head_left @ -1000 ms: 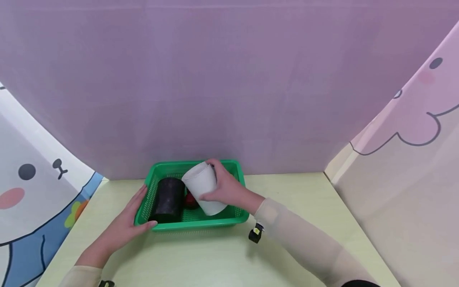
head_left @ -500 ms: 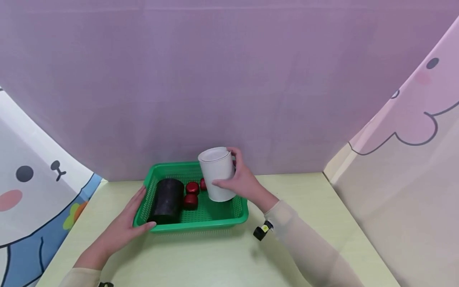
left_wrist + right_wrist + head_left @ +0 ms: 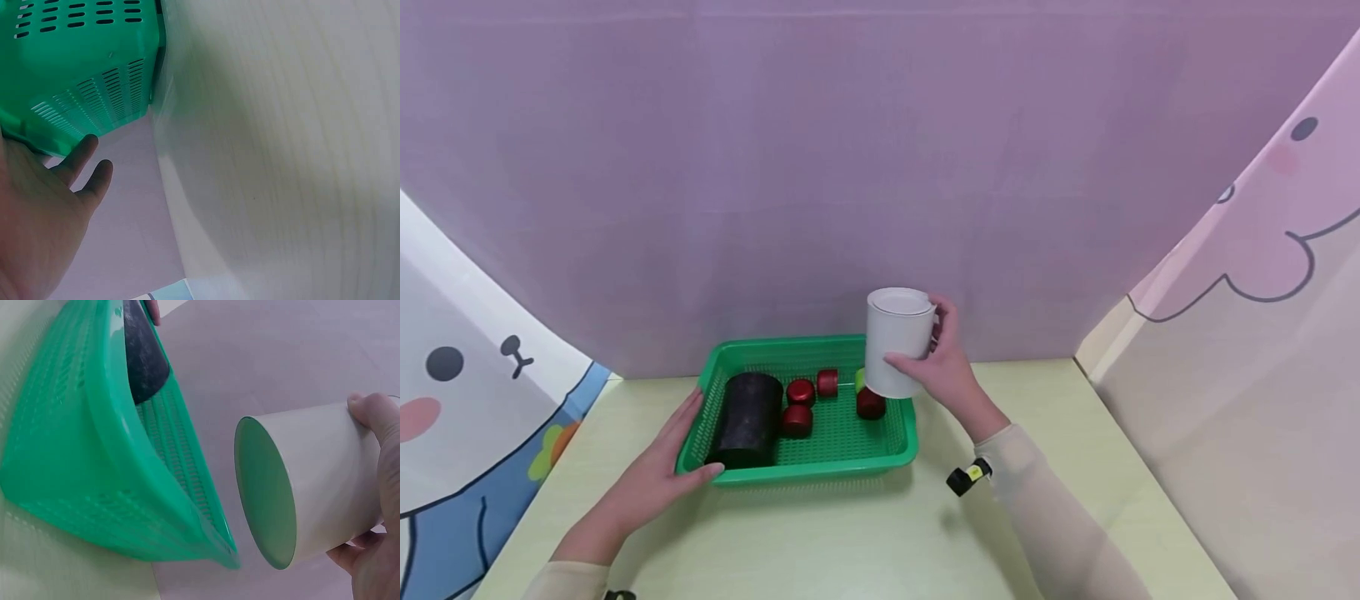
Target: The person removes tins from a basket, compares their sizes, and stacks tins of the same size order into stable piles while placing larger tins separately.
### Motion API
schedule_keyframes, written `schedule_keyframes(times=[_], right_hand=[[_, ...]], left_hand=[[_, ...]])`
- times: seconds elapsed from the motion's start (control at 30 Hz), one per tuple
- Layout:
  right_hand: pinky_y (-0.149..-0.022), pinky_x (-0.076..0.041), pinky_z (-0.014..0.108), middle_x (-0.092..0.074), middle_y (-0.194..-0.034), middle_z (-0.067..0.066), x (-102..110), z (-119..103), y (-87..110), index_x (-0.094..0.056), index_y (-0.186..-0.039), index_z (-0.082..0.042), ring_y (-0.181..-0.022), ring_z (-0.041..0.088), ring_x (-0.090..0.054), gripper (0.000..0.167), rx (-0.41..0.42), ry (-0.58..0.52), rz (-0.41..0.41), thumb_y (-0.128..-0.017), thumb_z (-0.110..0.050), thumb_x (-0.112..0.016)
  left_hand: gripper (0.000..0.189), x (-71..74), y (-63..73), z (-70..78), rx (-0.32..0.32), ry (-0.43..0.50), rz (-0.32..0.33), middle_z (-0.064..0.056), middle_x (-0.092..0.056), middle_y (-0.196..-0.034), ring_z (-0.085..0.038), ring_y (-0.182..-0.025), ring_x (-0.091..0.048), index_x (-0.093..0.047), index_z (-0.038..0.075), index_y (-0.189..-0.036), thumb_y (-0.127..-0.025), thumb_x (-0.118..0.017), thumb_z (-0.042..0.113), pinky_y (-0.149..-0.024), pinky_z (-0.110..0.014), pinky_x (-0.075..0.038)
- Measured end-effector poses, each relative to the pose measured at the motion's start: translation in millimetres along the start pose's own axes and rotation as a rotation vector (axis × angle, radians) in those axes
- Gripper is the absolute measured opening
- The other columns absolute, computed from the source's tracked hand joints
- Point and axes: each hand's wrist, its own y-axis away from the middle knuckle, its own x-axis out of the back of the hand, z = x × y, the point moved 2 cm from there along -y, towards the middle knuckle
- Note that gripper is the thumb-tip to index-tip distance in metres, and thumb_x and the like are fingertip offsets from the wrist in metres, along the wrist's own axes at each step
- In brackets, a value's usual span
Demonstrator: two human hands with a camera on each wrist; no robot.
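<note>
A white cylindrical canister [image 3: 897, 350] is gripped by my right hand [image 3: 953, 375], thumb in front and fingers around its far right side. It stands nearly upright in the air over the right back part of a green plastic basket [image 3: 812, 475]. The right wrist view shows the canister's round base [image 3: 265, 494], apart from the basket. My left hand [image 3: 651, 479] rests against the basket's left end, fingers fairly straight and thumb at the front rim. Inside the basket lie a large black cylinder [image 3: 748, 421] and several short red cylinders [image 3: 797, 421]. The canister partly hides a small lime-green piece [image 3: 860, 381].
The basket stands on a pale wood-grain table [image 3: 820, 542]. A purple cloth backdrop [image 3: 880, 183] rises right behind it. Printed cartoon panels flank the table on the left [image 3: 482, 400] and the right [image 3: 1240, 333].
My right hand has lifted the canister up and to the right and turned it from tilted to nearly upright, uncovering red pieces and the lime-green one. My left hand has stayed at the basket.
</note>
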Motion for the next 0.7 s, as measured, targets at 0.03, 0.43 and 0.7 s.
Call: schedule_keyframes(times=[0.03,0.43,0.7], right_hand=[[-0.103,-0.053,0.060,-0.054,-0.147,0.011,2.9,1.4,0.0,-0.024,-0.163,-0.029,-0.126,0.035,-0.061,0.109,-0.001,0.001,0.014,-0.085,-0.012,-0.098],[-0.105,-0.053,0.062,-0.051,-0.154,0.009,30.6,29.8,8.9,-0.025,-0.165,-0.026,-0.130,0.034,-0.060,0.110,0.005,0.026,0.165,-0.084,-0.012,-0.099],[-0.107,-0.050,0.064,-0.053,-0.155,0.013,42.0,47.5,10.0,-0.026,-0.166,-0.024,-0.134,0.038,-0.058,0.113,0.031,0.053,0.211,-0.083,-0.012,-0.100]], left_hand=[[0.113,0.3,0.0,0.2,-0.001,0.000,0.001,-0.011,-0.004,-0.186,-0.054,-0.166,-0.014,-0.004,0.023,-0.180,-0.100,-0.084,0.036,-0.110,-0.088,-0.031],[0.113,-1.9,2.9,3.5,0.001,0.009,0.006,-0.013,-0.005,-0.186,-0.055,-0.165,-0.014,-0.006,0.021,-0.180,-0.100,-0.084,0.037,-0.109,-0.088,-0.032],[0.113,1.2,1.3,4.2,-0.004,-0.001,0.013,-0.011,-0.004,-0.186,-0.055,-0.165,-0.015,-0.006,0.022,-0.180,-0.100,-0.084,0.037,-0.109,-0.088,-0.032]])
